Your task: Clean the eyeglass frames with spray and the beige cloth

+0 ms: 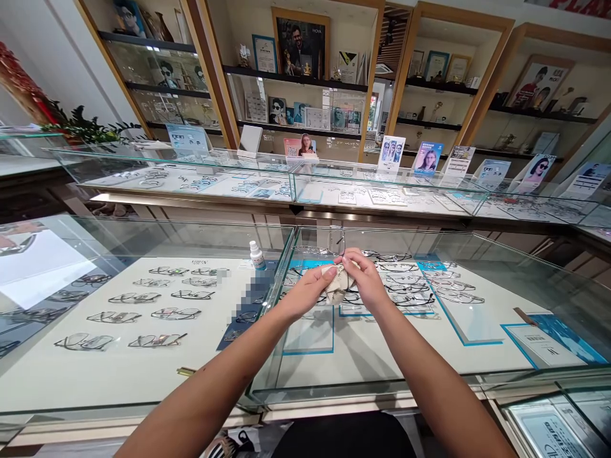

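Both of my hands meet over the glass counter, closed around a crumpled beige cloth. My left hand pinches the cloth from the left, thumb on top. A pair of eyeglasses with a thin rim sticks up just beyond my fingers; the rest of it is hidden by the cloth and hands. My right hand grips the eyeglasses and the cloth's right side, fingers curled. To the left, a small white bottle stands on the counter.
Beneath the glass top, rows of eyeglass frames lie on white boards. A second display counter runs across behind, carrying upright cards. Shelves line the wall. At far left, a person's hand is near white paper.
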Demonstrator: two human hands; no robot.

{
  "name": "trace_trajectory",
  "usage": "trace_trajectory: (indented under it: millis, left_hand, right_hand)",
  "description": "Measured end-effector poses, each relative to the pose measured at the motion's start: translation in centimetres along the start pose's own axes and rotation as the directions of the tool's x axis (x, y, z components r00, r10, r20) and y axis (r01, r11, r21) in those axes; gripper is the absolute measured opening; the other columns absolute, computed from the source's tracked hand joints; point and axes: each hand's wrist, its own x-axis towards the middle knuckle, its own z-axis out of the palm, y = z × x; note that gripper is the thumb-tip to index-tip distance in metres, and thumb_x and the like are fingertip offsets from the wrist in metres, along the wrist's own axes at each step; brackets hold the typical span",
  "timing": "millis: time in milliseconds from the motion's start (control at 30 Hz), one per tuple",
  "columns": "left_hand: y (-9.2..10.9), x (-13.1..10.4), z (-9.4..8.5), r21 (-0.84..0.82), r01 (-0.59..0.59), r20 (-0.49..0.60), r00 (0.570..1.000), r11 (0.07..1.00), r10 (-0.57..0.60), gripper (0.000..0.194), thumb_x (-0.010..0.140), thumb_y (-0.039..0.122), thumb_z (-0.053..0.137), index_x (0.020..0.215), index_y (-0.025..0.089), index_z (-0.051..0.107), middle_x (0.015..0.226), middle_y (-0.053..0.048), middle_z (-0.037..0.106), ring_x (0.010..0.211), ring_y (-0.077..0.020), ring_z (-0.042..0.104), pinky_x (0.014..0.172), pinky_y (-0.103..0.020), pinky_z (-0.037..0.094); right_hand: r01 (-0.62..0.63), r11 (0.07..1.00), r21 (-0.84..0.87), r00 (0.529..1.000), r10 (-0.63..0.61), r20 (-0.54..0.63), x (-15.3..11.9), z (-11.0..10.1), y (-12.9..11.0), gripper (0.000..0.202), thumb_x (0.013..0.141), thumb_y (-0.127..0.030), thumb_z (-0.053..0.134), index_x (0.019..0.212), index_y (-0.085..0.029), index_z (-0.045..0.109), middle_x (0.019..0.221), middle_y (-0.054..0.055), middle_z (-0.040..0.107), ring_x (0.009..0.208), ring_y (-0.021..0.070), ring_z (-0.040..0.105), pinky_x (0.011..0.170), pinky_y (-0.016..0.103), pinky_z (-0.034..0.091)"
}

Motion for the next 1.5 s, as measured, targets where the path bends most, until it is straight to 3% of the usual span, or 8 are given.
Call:
trace_trajectory:
  millis: [167,300,533,767,1000,1233,1400,1500]
  left_hand:
    - [-0.7,0.3,0.0,-0.097,0.021,-0.062,0.998,0.995,-0.027,0.055,0.086,0.067,0.076,0.100,0.015,0.069,0.072,0.001,0.056,0.065,-0.0120,0.043,0.061,-0.025,0.033]
    - [-0.2,0.0,0.1,-0.062,0.024,-0.089,0.996,0.998,-0.030,0.064,0.083,0.061,0.082,0.122,0.012,0.067,0.071,0.004,0.054,0.063,-0.0096,0.041,0.062,-0.025,0.032]
    - [-0.3,0.0,0.0,-0.001,0.027,-0.031,0.999,1.000,-0.027,0.072,0.075,0.055,0.090,0.128,0.012,0.066,0.089,-0.003,0.065,0.075,-0.0132,0.052,0.068,-0.026,0.036]
    - [-1.2,0.7,-0.1,0.049,-0.072,-0.170,0.982,0.996,0.079,0.066,0.087,0.069,0.074,0.120,0.013,0.071,0.083,-0.002,0.065,0.075,-0.0146,0.051,0.071,-0.027,0.041]
    - [-0.1,0.1,-0.6,0.005,0.026,0.003,1.000,1.000,-0.026,0.067,0.082,0.059,0.083,0.129,0.013,0.068,0.088,-0.003,0.065,0.074,-0.0138,0.052,0.067,-0.025,0.038]
    - [-0.9,0.6,-0.1,0.037,-0.046,-0.178,0.983,0.998,0.051,0.064,0.085,0.065,0.077,0.121,0.013,0.070,0.083,-0.003,0.065,0.074,-0.0152,0.052,0.070,-0.027,0.041]
    - [-0.5,0.5,-1.1,-0.075,0.091,0.004,0.996,0.993,-0.091,0.064,0.085,0.061,0.080,0.127,0.014,0.069,0.085,-0.003,0.065,0.072,-0.0139,0.052,0.066,-0.026,0.038]
    - [-0.3,0.4,-1.2,-0.063,0.097,0.069,0.993,0.993,-0.093,0.066,0.077,0.053,0.090,0.126,0.014,0.069,0.091,-0.003,0.066,0.073,-0.0124,0.052,0.066,-0.024,0.037]
  right_hand:
    - [0.019,1.000,0.021,0.999,-0.020,0.028,0.0,0.5,0.3,0.037,0.091,-0.060,0.073,0.086,-0.024,0.077,0.109,0.006,0.060,0.117,0.0244,0.056,0.107,0.035,0.042]
    - [0.010,0.999,0.040,0.999,-0.011,0.037,0.0,0.6,0.4,0.036,0.091,-0.059,0.073,0.086,-0.024,0.077,0.107,0.005,0.061,0.107,0.0231,0.059,0.104,0.036,0.043]
    - [-0.018,0.995,0.098,1.000,0.017,0.007,0.0,0.6,0.4,0.033,0.089,-0.057,0.075,0.086,-0.025,0.079,0.104,0.005,0.063,0.103,0.0231,0.059,0.094,0.034,0.046]
    - [-0.006,0.998,0.070,0.999,0.003,0.043,0.1,0.7,0.8,0.033,0.088,-0.057,0.075,0.084,-0.025,0.079,0.100,0.004,0.057,0.097,0.0214,0.057,0.084,0.032,0.045]
    - [-0.059,0.989,0.135,0.998,0.060,-0.004,0.2,0.4,0.6,0.031,0.087,-0.054,0.076,0.082,-0.024,0.080,0.101,0.004,0.062,0.094,0.0213,0.058,0.088,0.034,0.046]
    - [-0.047,0.992,0.115,0.998,0.043,0.037,0.1,0.9,0.8,0.032,0.087,-0.056,0.076,0.086,-0.025,0.081,0.096,0.003,0.059,0.089,0.0198,0.055,0.084,0.033,0.045]
    - [-0.085,0.985,0.148,0.996,0.088,-0.015,0.4,0.3,0.9,0.031,0.083,-0.055,0.079,0.083,-0.024,0.082,0.099,0.004,0.062,0.092,0.0210,0.058,0.087,0.034,0.046]
    - [-0.134,0.973,0.187,0.989,0.142,-0.029,0.5,0.3,1.1,0.034,0.081,-0.057,0.080,0.085,-0.024,0.083,0.100,0.004,0.062,0.087,0.0200,0.057,0.083,0.033,0.046]
